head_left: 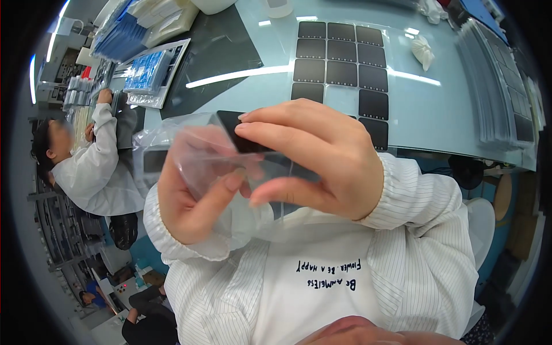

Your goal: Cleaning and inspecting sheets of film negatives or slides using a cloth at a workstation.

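A clear plastic sheet with pockets (192, 118) hangs over the near edge of the table, crumpled and see-through. My left hand (192, 190) grips it from the left, its thumb bent and its fingers showing blurred through the film. Across from it, my right hand (330, 155) is curled round a dark flat panel (229, 122), fingertips on its upper part and thumb lower down. The panel sits against the plastic; whether it is inside a pocket I cannot tell. Beyond my right hand, thin black rectangular panels (341, 52) lie in rows on the table.
Stacks of filled clear sheets (494, 86) stand at the right edge of the glossy table (425, 109). A crumpled white wad (422, 53) lies near them. Blue-wrapped packs (146, 72) sit far left. A co-worker in white (95, 167) works at the left.
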`<act>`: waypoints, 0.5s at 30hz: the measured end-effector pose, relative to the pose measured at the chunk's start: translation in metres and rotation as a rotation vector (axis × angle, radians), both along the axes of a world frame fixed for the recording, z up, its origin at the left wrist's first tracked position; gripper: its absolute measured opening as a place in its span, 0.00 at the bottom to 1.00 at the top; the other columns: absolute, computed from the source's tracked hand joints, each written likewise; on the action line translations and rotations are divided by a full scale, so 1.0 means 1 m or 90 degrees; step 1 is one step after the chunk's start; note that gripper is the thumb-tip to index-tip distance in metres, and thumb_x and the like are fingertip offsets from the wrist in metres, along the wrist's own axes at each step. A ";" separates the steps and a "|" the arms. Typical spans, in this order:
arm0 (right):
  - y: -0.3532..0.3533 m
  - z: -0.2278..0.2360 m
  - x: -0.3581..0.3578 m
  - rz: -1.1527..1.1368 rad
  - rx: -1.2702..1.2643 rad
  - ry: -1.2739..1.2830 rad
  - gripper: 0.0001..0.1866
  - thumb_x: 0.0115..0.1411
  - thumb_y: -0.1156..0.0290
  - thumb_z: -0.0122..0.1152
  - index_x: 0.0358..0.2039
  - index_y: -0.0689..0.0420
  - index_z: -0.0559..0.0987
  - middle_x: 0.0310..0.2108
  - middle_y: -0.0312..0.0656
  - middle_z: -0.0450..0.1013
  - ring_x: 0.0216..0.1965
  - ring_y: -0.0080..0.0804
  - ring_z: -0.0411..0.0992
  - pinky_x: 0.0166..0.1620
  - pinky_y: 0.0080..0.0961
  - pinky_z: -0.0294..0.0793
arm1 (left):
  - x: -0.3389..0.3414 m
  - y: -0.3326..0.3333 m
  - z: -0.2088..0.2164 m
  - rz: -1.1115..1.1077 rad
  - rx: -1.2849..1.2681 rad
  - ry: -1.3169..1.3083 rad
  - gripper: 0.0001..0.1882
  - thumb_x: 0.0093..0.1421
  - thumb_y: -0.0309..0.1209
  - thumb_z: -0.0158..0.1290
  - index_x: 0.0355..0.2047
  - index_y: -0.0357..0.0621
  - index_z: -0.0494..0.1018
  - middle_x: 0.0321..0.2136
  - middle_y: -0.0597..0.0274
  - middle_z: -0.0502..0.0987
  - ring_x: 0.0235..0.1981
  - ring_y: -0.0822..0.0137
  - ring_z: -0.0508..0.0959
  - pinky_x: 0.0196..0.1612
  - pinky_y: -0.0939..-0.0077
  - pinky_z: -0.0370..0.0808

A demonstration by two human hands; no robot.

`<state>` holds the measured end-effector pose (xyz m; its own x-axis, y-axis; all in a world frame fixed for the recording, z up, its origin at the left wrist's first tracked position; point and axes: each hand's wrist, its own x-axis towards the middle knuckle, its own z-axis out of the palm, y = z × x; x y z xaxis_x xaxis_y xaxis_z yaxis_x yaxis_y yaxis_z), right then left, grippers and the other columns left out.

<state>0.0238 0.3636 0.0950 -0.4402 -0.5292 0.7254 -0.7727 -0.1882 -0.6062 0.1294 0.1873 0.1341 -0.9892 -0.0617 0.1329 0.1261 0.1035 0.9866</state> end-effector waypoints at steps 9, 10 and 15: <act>0.016 -0.008 -0.011 0.076 0.056 -0.061 0.32 0.40 0.66 0.75 0.46 0.63 0.76 0.38 0.47 0.73 0.36 0.36 0.72 0.37 0.26 0.73 | -0.012 -0.012 0.001 -0.317 -0.093 0.013 0.15 0.55 0.11 0.40 0.43 0.34 0.61 0.37 0.48 0.68 0.31 0.63 0.71 0.34 0.72 0.68; 0.018 -0.006 -0.010 0.072 0.055 -0.061 0.32 0.40 0.66 0.75 0.46 0.63 0.76 0.38 0.47 0.73 0.36 0.36 0.72 0.37 0.26 0.73 | -0.015 -0.013 0.002 -0.364 -0.130 0.018 0.15 0.55 0.12 0.40 0.44 0.33 0.62 0.37 0.48 0.68 0.31 0.63 0.71 0.34 0.71 0.69; 0.025 -0.011 -0.003 0.116 0.035 -0.109 0.27 0.33 0.67 0.73 0.38 0.63 0.79 0.26 0.43 0.73 0.24 0.33 0.72 0.26 0.24 0.71 | -0.020 -0.015 0.006 -0.524 -0.211 -0.032 0.12 0.58 0.19 0.37 0.44 0.42 0.60 0.32 0.57 0.66 0.25 0.72 0.66 0.30 0.77 0.66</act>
<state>0.0209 0.3886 0.0838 -0.4481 -0.6479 0.6160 -0.6140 -0.2778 -0.7388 0.1091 0.1719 0.1406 -0.7085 0.7052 -0.0266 0.2438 0.2799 0.9285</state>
